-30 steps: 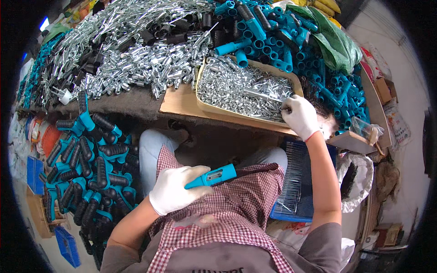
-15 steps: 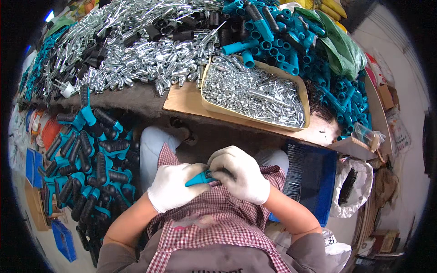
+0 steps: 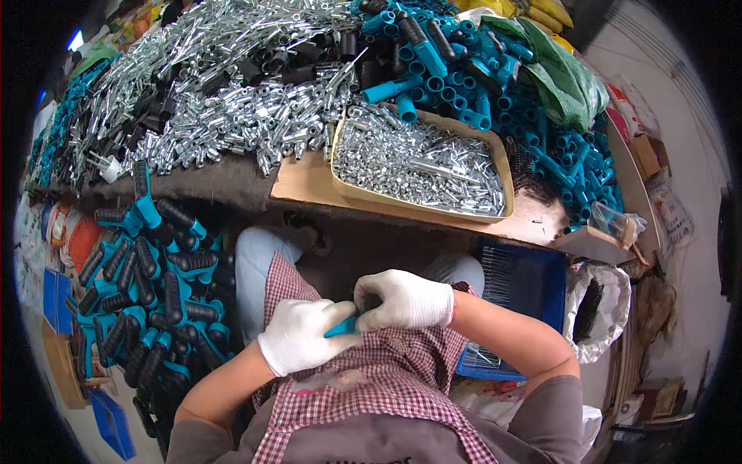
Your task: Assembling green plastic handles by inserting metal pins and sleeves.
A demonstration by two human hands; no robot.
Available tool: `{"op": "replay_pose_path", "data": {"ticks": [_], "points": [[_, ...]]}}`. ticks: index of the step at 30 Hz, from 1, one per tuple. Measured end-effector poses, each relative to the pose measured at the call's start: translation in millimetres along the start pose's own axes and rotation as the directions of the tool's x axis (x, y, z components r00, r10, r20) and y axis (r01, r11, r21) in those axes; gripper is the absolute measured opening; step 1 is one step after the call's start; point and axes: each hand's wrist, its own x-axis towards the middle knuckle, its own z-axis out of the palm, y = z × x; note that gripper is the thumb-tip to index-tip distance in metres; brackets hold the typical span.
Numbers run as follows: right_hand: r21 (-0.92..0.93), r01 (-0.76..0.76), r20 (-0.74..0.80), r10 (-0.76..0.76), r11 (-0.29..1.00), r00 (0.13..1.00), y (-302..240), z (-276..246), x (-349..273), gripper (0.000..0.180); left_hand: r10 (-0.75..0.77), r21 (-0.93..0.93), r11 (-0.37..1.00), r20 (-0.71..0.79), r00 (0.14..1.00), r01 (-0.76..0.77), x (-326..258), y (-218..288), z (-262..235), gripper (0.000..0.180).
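Note:
White knit gloves cover both my hands, held close together over my lap. A teal plastic handle piece point(image 3: 341, 327) lies between them, mostly hidden by my fingers. My left hand point(image 3: 301, 334) is closed around its left part. Bent over its right end is my right hand point(image 3: 406, 300), thumb and fingers curled in; what they pinch there is too covered to make out beyond the teal piece. Beneath the hands is a red-and-white checked apron point(image 3: 386, 383).
A cream tray point(image 3: 506, 182) of small metal parts sits on the bench, beside heaped metal sockets point(image 3: 255, 116) and teal tubes point(image 3: 568, 174). Black-gripped teal handles point(image 3: 166, 286) pile up at left. To the right stand a blue bin point(image 3: 541, 282) with metal rods and a white sack point(image 3: 618, 309).
My right hand has turned and closed further over the teal piece, and its forearm lies flatter. Less of the piece shows now. The view has shifted slightly.

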Motion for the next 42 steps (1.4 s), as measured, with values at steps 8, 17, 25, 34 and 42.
{"op": "replay_pose_path", "data": {"ticks": [8,17,25,34,42], "points": [[0.076,-0.048,-0.051,0.052,0.996,0.997,5,14,-1,0.040,0.006,0.051,0.999,0.005,1.000,-0.006,-3,-4,5,0.036],[0.065,-0.025,-0.195,0.037,0.998,0.980,19,18,-3,0.044,-0.048,-0.072,0.996,0.076,0.996,0.054,4,-20,-10,0.046],[0.158,0.068,-0.225,-0.031,0.985,0.974,14,27,-9,0.037,-0.232,-0.312,0.907,0.187,0.955,0.282,-7,-8,-18,0.047],[-0.059,0.103,-0.164,-0.111,0.993,0.980,-5,-24,-22,0.046,-0.249,-0.512,0.804,0.173,0.953,0.303,-4,-12,-18,0.054],[-0.580,-0.507,-0.765,-0.212,0.638,0.609,52,-126,7,0.025,-0.473,-0.751,0.533,0.117,0.873,0.390,17,2,-27,0.049]]}}
